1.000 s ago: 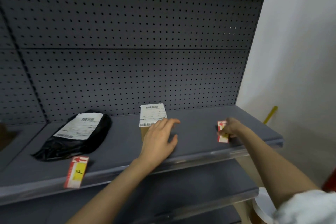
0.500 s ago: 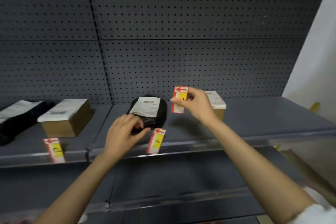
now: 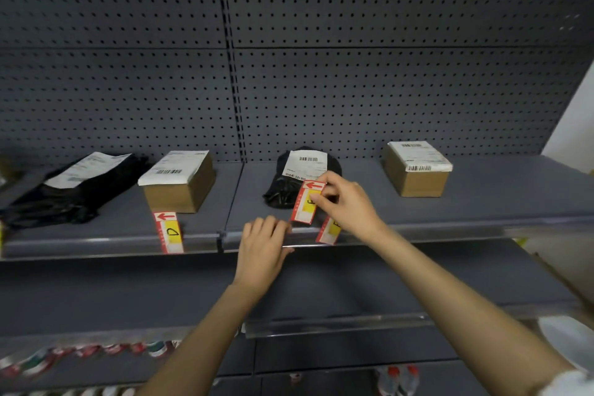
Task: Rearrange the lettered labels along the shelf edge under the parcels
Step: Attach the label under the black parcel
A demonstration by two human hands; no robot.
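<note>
We note right hand [image 3: 345, 202] pinching flat red-yellow paper label [image 3: 305, 202] above shelf edge [image 3: 418, 230], before crinkled black plastic bag [image 3: 284, 190]. Left hand [image 3: 262, 246] on clear strip; fingers bent, grip uncertain.

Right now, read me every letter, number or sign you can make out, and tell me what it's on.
"D", under a red arrow: label clipped on the shelf edge.
Red arrow only, letter covered: label in the right hand.
Third label, behind it: unreadable.
Parcel shipping labels: barcodes, print too small.
</note>
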